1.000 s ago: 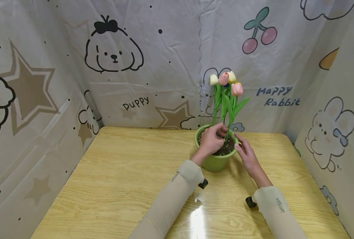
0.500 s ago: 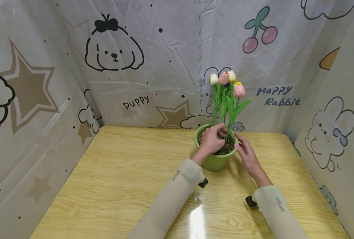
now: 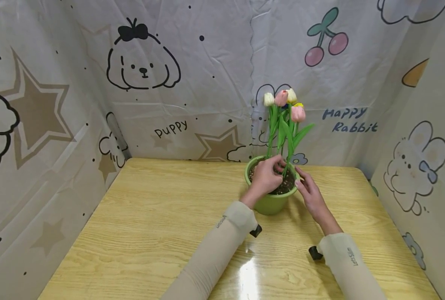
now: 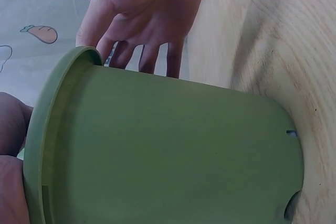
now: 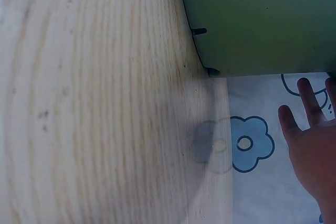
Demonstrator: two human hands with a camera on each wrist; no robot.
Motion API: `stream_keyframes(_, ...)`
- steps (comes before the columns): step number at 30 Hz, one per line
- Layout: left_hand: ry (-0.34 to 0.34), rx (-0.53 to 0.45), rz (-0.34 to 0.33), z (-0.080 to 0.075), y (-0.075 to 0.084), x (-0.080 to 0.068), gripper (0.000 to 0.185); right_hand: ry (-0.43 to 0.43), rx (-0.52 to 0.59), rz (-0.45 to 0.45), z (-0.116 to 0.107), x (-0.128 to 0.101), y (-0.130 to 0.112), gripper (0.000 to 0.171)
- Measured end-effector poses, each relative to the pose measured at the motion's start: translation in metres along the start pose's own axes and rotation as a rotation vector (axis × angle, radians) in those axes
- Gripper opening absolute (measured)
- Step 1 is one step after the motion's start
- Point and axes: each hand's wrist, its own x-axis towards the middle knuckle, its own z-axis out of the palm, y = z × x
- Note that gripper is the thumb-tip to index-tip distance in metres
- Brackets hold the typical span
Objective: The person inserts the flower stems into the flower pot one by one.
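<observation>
Artificial tulips with pink and white heads (image 3: pixel 298 113) and green leaves stand in a green flowerpot (image 3: pixel 269 204) of dark soil. Reaching over the pot's near-left rim, my left hand (image 3: pixel 265 177) pinches a tulip stem (image 3: pixel 285 168) low down by the soil; the fingers partly hide the grip. My right hand (image 3: pixel 312 198) lies against the pot's right side at the rim, its fingers extended. In the left wrist view the right hand (image 4: pixel 147 14) has its thumb at the rim and loose, fairly straight fingers beside the wall. The right wrist view shows the right hand (image 5: pixel 315 150) with fingers spread near the pot.
The pot stands on a wood-grain table (image 3: pixel 162 216) toward its back right. A printed curtain (image 3: pixel 214 62) hangs behind the table and along both sides. Each sleeve has a small black camera (image 3: pixel 256 230) at the wrist.
The front pink tulip head swayed slightly to the right, then back to the left. Both hands and the pot have stayed in nearly the same place.
</observation>
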Motion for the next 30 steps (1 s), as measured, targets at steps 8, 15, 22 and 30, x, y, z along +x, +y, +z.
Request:
stream_keyframes(8,0.018,-0.022,0.005,0.0006,0.0004,-0.0015,0.027,0.004,0.009,0.008,0.0001,-0.0004,-0.0004,0.055)
stream_keyframes(15,0.046,-0.049,-0.010,0.0031,-0.0013,-0.0013,0.028,-0.010,0.013,0.008,0.0001,-0.0002,0.0016,0.055)
stream_keyframes(22,0.085,-0.019,-0.023,0.0054,-0.0002,-0.0032,0.026,-0.006,0.021,0.010,0.0016,-0.0007,-0.0009,0.054)
stream_keyframes(30,0.122,0.068,-0.016,0.0057,0.0025,-0.0052,0.024,-0.006,0.024,0.010,0.0017,-0.0013,-0.0030,0.055)
